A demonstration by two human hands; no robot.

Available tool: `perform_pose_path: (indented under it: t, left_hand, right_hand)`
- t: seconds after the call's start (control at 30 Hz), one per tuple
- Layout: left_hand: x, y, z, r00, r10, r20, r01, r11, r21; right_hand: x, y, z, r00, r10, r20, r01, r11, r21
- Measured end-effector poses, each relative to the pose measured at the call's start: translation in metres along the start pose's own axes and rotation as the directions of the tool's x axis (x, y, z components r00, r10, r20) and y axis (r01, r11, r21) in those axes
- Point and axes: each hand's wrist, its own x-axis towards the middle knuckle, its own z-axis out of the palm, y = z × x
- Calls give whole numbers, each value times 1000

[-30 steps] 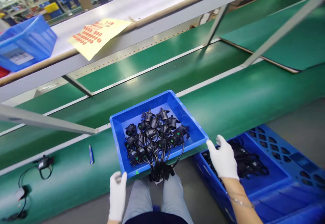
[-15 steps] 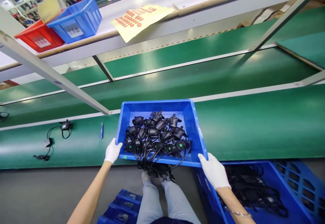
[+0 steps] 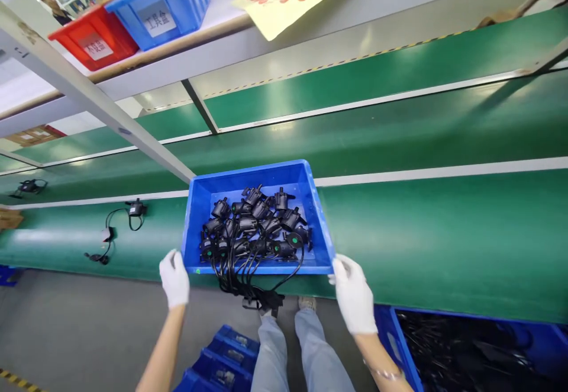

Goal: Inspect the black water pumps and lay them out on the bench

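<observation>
A shallow blue plastic bin [image 3: 320, 217] is held by its two near corners, over the front edge of the green worktop. Inside it lie several black pump-like units [image 3: 248, 224], some with green dots. Their black cables [image 3: 239, 282] hang in a bundle over the bin's near rim. My left hand [image 3: 174, 279], in a white glove, is closed at the near left corner. My right hand [image 3: 354, 294], also gloved in white, grips the near right corner. The fingers under the bin are hidden.
A similar black unit with its cable [image 3: 136, 208] lies on the green worktop [image 3: 435, 232] to the left. A slanting white post [image 3: 133, 134] rises behind the bin. Below right stands a large blue crate [image 3: 406, 350] of black parts; stacked blue bins [image 3: 222, 359] are by my legs.
The blue bin and both hands have moved left along the worktop, covering the spot where a small blue cutter lay. The view has shifted, and my feet have moved apart.
</observation>
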Motion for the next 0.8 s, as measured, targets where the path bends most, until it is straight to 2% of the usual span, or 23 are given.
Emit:
perform_pose_path:
  t: [0.03, 0.07, 0.17, 0.2, 0.27, 0.33, 0.4, 0.53, 0.67, 0.8]
  left_hand:
    - [-27, -10, 5, 998, -26, -58, 25, 1000, -19]
    - [-57, -20, 16, 996, -49, -69, 46, 998, -40]
    - [-137, -36, 70, 993, -3, 122, 21, 989, -145]
    - [-154, -37, 91, 979, 30, 199, 8, 983, -186]
    - [-169, -36, 126, 961, 41, 274, 18, 978, -209]
    - [-167, -36, 143, 948, 46, 314, 20, 979, -204]
    - [-161, -40, 139, 932, 73, 354, -3, 981, -195]
    - [-157, -53, 104, 905, 88, 415, -36, 991, -132]
    - [-156, -52, 77, 903, -8, 430, 32, 998, -48]
    - [-150, -45, 56, 852, -37, 522, 109, 988, -109]
  right_hand:
    - [-13, 6, 10, 1000, 15, -8, -14, 999, 29]
    - [-28, 11, 24, 1000, 20, -3, -20, 999, 47]
    - [-65, 21, 90, 980, -120, 158, 92, 981, 169]
    - [-72, 23, 116, 961, -188, 202, 145, 967, 211]
    - [-80, 26, 161, 927, -284, 246, 219, 940, 261]
    - [-82, 33, 186, 913, -331, 240, 260, 924, 281]
    - [-88, 43, 192, 914, -345, 213, 279, 916, 288]
    - [-115, 64, 171, 928, -332, 171, 276, 918, 284]
    - [-142, 71, 144, 966, -231, 115, 195, 945, 261]
    - [-156, 71, 119, 970, -168, 177, 103, 939, 327]
